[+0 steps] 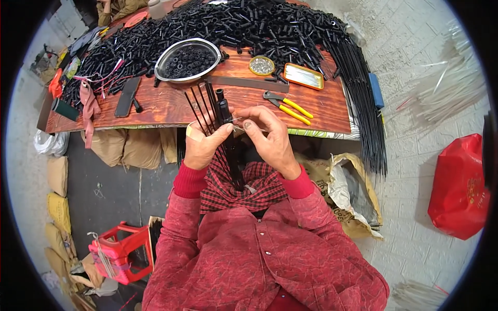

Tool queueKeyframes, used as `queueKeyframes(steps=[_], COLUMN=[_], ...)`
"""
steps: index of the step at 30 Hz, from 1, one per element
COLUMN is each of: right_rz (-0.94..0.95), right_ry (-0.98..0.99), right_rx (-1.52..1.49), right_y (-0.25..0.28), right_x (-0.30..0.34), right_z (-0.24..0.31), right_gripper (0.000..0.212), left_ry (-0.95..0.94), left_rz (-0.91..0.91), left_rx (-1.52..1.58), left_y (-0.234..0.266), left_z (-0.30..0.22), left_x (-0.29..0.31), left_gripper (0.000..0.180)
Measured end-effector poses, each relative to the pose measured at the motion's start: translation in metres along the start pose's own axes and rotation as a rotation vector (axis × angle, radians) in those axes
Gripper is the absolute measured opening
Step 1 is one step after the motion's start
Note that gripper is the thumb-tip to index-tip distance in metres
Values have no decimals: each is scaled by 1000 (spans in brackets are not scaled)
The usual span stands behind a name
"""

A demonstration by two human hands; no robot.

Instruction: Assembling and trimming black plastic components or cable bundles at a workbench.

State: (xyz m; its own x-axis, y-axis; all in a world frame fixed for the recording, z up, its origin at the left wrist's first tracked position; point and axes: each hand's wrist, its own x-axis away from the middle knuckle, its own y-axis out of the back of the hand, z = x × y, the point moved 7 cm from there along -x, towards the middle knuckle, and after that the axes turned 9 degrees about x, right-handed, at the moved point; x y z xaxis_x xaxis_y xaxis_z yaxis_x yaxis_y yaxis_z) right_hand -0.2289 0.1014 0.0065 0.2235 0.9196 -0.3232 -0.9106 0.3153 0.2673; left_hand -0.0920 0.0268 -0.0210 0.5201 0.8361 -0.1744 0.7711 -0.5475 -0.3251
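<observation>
1. Black rods point(199, 106), a thin bundle of them, stand fanned upward from the left hand point(203, 142), just in front of the near edge of the wooden table point(171, 106).
2. Beside the rods, a short black tube point(223, 108) rises between the two hands, its top end above the fingertips.
3. Fingers of the left hand are curled closed around the lower part of the rods and the tube; a pale plaster shows on the back of this hand.
4. Right hand point(271, 140) meets the left one at the tube, its thumb and forefinger pinched narrow against the tube's side; the other fingers are bent in.
5. Both sleeves are red, and a red-and-black checked cloth point(241, 186) lies on the lap under the hands.
6. On the table behind, a metal bowl point(165, 62) holds small black rings.
7. Yellow-handled pliers point(288, 107) lie to the right of the hands, near an orange flat tin point(304, 76) and a small round tin point(262, 66).
8. A large heap of black tube pieces point(249, 26) covers the far side of the table.
9. Long black rods point(365, 103) hang over the table's right end.
10. A red bag point(459, 186) sits on the floor at the right, and a red plastic stool point(120, 251) at the lower left.
</observation>
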Motion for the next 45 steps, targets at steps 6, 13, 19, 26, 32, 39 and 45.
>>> queueKeyframes(steps=[6, 13, 19, 26, 32, 39, 45], right_rz=[-107, -209, -135, 6, -338, -253, -156], right_ry=[107, 155, 116, 58, 92, 86, 216], right_rx=[207, 360, 314, 181, 936, 1085, 1122], right_y=[-2, 3, 4, 11, 94, 123, 122], right_x=[5, 9, 6, 7, 13, 18, 9], right_z=[21, 29, 30, 10, -49, -101, -100], right_gripper=[18, 12, 10, 13, 15, 20, 21], left_ry=[-57, -61, -85, -66, -57, -31, -45], left_rz=[-49, -102, -116, -136, -132, -97, -86], left_rx=[-77, -66, -75, -101, -99, -17, -21], left_y=[1, -8, -10, -9, 0, -1, 2], left_z=[-4, -9, -19, -12, -12, -3, -3], left_x=[7, 10, 14, 16, 13, 12, 13], left_gripper=[24, 17, 12, 18, 31, 32, 31])
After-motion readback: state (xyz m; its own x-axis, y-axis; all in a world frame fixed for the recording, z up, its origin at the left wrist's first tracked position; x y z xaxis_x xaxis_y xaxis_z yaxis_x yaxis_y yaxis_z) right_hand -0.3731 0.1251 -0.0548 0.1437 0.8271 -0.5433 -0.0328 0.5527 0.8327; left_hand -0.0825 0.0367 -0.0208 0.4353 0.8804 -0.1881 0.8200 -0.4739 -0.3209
